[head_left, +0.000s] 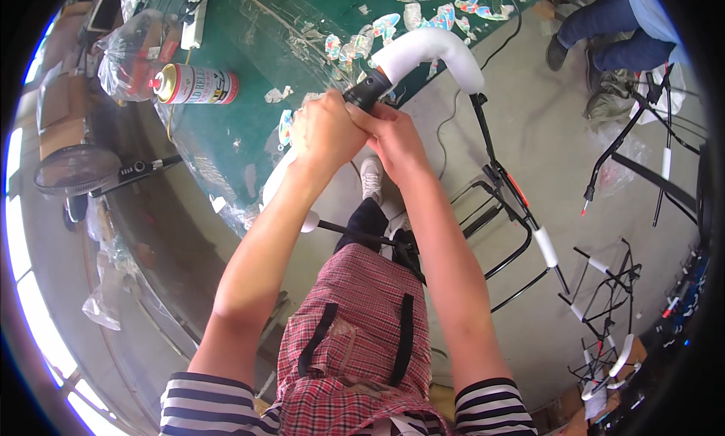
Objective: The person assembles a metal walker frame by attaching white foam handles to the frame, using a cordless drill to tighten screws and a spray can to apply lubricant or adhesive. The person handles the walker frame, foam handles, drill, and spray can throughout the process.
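I've got both hands up at the bench edge: left hand clenched round the black rubbery grip, right hand wrapped just beneath. Above it the curved bar wears smooth white foam, over the green tabletop near a glossy spray can.

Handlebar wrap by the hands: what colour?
White foam wrap, with a black grip end; head view.

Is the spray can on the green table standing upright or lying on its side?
Lying on its side. The spray can rests lengthwise on the green table, its red nozzle end pointing toward the picture's left.
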Available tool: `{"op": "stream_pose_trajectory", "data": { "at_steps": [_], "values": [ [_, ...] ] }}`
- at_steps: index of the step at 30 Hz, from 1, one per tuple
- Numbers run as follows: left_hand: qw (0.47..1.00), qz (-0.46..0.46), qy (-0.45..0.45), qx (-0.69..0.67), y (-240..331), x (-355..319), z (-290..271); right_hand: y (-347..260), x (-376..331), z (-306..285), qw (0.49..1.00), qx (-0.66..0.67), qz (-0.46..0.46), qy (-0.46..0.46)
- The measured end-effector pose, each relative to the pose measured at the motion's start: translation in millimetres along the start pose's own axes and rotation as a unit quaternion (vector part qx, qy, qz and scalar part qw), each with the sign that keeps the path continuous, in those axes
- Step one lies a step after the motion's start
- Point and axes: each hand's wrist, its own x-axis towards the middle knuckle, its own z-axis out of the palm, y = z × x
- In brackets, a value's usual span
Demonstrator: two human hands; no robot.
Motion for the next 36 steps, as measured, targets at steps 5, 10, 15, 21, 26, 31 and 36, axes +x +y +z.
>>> {"op": "stream_pose_trajectory", "data": {
  "at_steps": [5, 10, 15, 21, 26, 31, 36],
  "values": [
    [1.0, -0.013, 0.004, 0.012, 5.7, 0.0, 4.1, 2.6, 3.1, -11.2, 0.998, 0.042, -0.016, -0.052],
    [1.0, -0.002, -0.02, 0.017, 0.6, 5.5, 4.1, 19.5, 17.1, -20.2, 0.986, 0.089, -0.104, -0.099],
    [0.999, -0.003, 0.032, 0.02, 7.6, -1.9, 9.2, 23.0, 18.6, -22.2, 0.987, 0.059, -0.124, -0.088],
    [0.999, 0.019, -0.049, -0.012, -7.5, 11.3, 4.3, 12.2, 9.1, -28.0, 0.971, 0.175, -0.119, -0.11],
    [0.987, 0.002, -0.137, -0.079, -8.9, 15.3, -1.3, 9.3, 6.8, -29.3, 0.975, 0.151, -0.112, -0.121],
    [0.989, 0.033, -0.114, -0.085, -9.6, 15.9, 2.8, 7.9, 4.8, -26.6, 0.975, 0.125, -0.129, -0.132],
    [0.937, 0.043, -0.248, -0.241, -19.3, 22.8, -10.4, 6.5, -5.3, -23.0, 0.975, 0.104, -0.128, -0.15]
  ]
}}
